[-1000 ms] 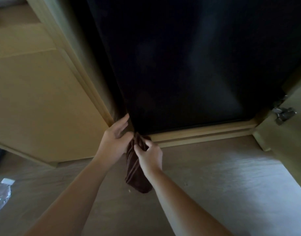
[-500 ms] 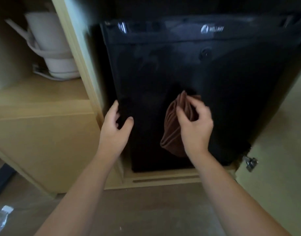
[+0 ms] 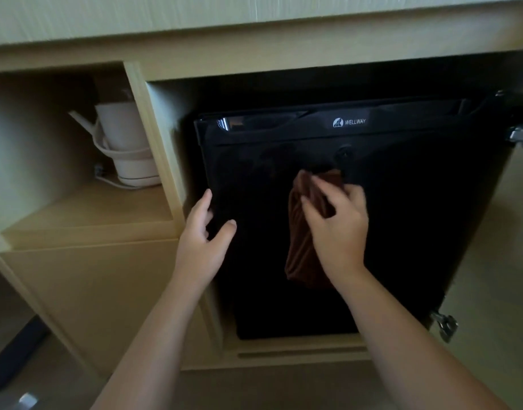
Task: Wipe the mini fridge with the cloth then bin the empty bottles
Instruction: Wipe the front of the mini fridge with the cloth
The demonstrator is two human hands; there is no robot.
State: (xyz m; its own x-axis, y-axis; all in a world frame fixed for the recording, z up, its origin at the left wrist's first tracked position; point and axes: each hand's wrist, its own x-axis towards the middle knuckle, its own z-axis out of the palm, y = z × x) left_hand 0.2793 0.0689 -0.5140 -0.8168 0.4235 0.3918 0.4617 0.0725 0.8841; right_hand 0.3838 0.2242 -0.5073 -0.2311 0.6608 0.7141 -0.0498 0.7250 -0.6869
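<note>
Brown cloth point(image 3: 301, 232) bunched, gripped by right hand point(image 3: 337, 226) against black mini fridge point(image 3: 417, 217); left hand point(image 3: 202, 241) fingers relaxed, spread.

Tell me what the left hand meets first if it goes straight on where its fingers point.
Probably the mini fridge door, near its left edge; the left hand points at it. Depth unclear: it may be touching.

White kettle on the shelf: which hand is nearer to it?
Left. The left hand is at the mini fridge door's left edge, below-right of the kettle; the right hand grips the cloth farther right, mid-door.
</note>
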